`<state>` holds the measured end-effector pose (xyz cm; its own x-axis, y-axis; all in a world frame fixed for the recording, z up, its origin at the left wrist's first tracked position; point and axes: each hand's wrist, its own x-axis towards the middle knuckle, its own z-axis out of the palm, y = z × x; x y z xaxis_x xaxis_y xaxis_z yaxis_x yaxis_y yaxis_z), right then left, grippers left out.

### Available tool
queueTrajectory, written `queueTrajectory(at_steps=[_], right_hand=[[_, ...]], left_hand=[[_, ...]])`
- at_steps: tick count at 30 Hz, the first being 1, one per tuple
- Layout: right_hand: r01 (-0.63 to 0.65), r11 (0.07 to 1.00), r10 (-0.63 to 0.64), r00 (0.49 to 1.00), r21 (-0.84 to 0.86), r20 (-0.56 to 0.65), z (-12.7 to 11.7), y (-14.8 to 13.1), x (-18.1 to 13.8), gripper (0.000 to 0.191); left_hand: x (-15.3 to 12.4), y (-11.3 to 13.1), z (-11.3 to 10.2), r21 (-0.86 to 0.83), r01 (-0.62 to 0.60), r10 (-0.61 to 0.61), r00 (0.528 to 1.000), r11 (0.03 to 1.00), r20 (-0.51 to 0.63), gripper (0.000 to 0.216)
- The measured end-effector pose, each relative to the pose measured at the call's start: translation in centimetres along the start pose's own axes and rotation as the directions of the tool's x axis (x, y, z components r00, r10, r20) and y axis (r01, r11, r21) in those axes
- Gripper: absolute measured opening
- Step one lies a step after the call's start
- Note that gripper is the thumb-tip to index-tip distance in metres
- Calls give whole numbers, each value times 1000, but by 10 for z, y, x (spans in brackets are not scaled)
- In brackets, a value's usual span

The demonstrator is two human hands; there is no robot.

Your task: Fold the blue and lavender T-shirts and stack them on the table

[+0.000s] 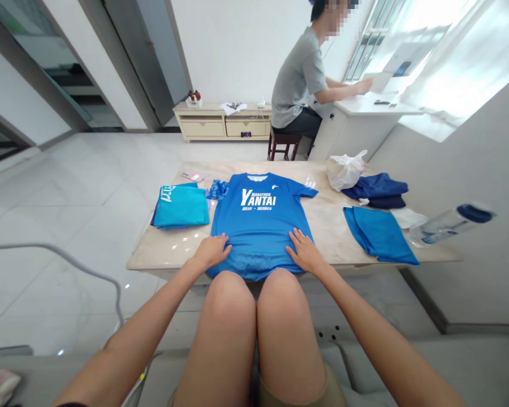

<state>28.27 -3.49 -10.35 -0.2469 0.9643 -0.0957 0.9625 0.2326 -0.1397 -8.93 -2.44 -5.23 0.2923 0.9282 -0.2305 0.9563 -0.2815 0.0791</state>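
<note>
1. Both hands well apart: left hand [212, 252] flat, palm down, fingers together, angled inward.
2. right hand [306, 252] mirrors it, palm down, fingers slightly spread.
3. Bare left arm [131, 339] and right arm [373, 333] reach forward and inward, wrists nearly straight.
4. Bare knees [233, 299] together, just below hands.

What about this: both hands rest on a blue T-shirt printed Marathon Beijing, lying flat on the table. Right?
No: the blue T-shirt reads Marathon Yantai, not Beijing, in the head view; the left hand and right hand rest on it.
</note>
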Motion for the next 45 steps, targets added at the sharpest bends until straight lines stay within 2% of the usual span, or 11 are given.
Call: queueTrajectory(at_steps=[3,7,10,14,19,26,29,32,37,40,45], right_hand=[[-22,1000,24,989,-21,144,-40,-1,-23,60],[-129,986,146,975,-108,166,-75,2,-33,53],[-74,994,77,996,-74,38,-68,2,-19,49],[27,1000,-26,994,4,-105,-23,0,22,59],[-97,995,102,973,32,-208,25,31,76,71],[-284,957,288,922,52,-259,4,109,173,77],[-302,950,311,904,77,-293,-5,105,191,76],[-212,976,215,915,46,-342,2,81,157,74],[-256,966,257,942,30,-216,22,46,47,74],[-254,967,251,963,-24,-95,9,34,1,76],[-224,969,243,944,-109,222,-47,28,-31,65]], left_hand=[[-22,5,-27,-50,-7,13,992,999,129,46],[-30,7,-34,-93,42,-32,994,995,107,44],[-18,15,-16,-82,96,-96,995,992,3,58],[13,30,29,-68,221,-230,961,973,-157,71],[75,22,57,-73,237,-248,916,969,-315,73],[235,-8,-3,-95,0,-26,959,995,-281,72],[263,3,-13,-119,12,-51,943,993,-329,73],[229,17,5,-138,28,-84,903,990,-421,73],[122,21,36,-114,204,-228,936,972,-269,74],[70,25,26,4,229,-223,953,974,-206,74],[17,33,-8,53,154,-153,988,987,-37,53]])
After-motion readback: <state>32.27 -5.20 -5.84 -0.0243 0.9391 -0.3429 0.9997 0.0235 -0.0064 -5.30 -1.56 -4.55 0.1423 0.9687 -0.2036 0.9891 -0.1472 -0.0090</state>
